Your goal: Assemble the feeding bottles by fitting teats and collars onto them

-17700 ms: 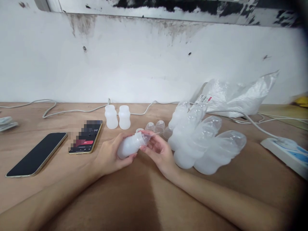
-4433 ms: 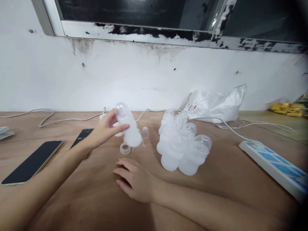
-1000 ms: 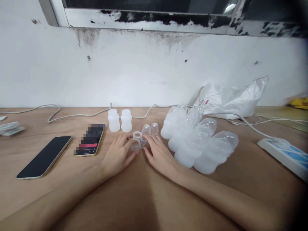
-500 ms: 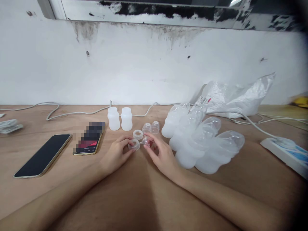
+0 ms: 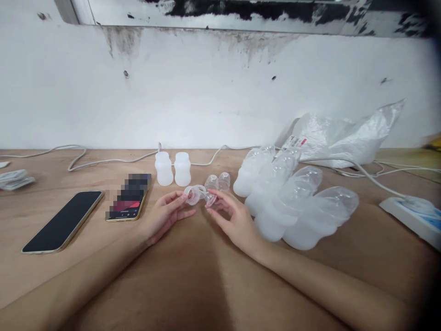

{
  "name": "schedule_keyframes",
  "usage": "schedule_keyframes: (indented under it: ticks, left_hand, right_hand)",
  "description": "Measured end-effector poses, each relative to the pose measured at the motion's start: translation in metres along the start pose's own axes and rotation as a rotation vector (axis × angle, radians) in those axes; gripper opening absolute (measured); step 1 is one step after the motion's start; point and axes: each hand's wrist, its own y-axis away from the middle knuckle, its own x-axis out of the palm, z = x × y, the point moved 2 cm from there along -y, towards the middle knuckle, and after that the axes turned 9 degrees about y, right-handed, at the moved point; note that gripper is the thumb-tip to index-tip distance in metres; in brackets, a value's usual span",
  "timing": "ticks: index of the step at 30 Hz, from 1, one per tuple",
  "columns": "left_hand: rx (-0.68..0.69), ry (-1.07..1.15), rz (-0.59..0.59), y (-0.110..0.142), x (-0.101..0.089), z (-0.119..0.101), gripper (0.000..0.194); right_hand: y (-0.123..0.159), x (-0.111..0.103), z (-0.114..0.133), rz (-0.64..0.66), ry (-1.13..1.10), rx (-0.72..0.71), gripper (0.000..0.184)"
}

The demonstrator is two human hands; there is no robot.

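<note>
My left hand (image 5: 168,212) is closed on a translucent bottle collar ring (image 5: 193,196), pinched between thumb and fingers and tilted up off the table. Just to its right, my right hand (image 5: 233,215) grips a clear bottle nipple (image 5: 210,199) by its wide base, its narrow tip pointing left at the ring. Another ring seems to lie behind the held one, partly covered. Two clear dome caps (image 5: 223,181) sit just beyond my right fingers. Farther back, two small frosted white bottles (image 5: 182,170) without tops stand side by side.
Several frosted bottles with clear domes (image 5: 275,218) lie clustered right of my right hand. Behind them is a crumpled plastic bag (image 5: 347,138). Two phones (image 5: 65,220) lie at the left. A power strip (image 5: 409,214) rests at the far right, and white cables run along the wall.
My left hand has lifted the ring and tipped it to face the right. My right hand has turned the nipple so its tip points at the ring, close to it.
</note>
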Motion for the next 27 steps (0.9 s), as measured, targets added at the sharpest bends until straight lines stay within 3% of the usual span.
schedule_keyframes:
  ticks: [3,8,15,21,27]
  left_hand:
    - [-0.064,0.144,-0.002,0.000,0.000,0.000,0.013]
    - [-0.109,0.174,0.023,0.000,0.000,-0.001,0.011]
    - [-0.127,0.088,0.068,0.000,0.002,-0.002,0.014]
    - [-0.108,-0.115,0.089,0.005,0.009,0.000,0.027]
    - [-0.098,-0.190,0.067,0.006,0.013,0.000,0.031]
  right_hand:
    - [0.000,-0.001,0.000,0.028,0.003,0.025,0.029]
    - [0.000,-0.002,0.006,0.090,0.001,0.066,0.024]
    - [-0.008,0.003,0.004,0.091,-0.096,0.196,0.024]
    - [-0.005,0.007,0.001,0.080,-0.164,0.263,0.027]
    - [-0.003,0.003,0.007,0.034,-0.003,0.108,0.020]
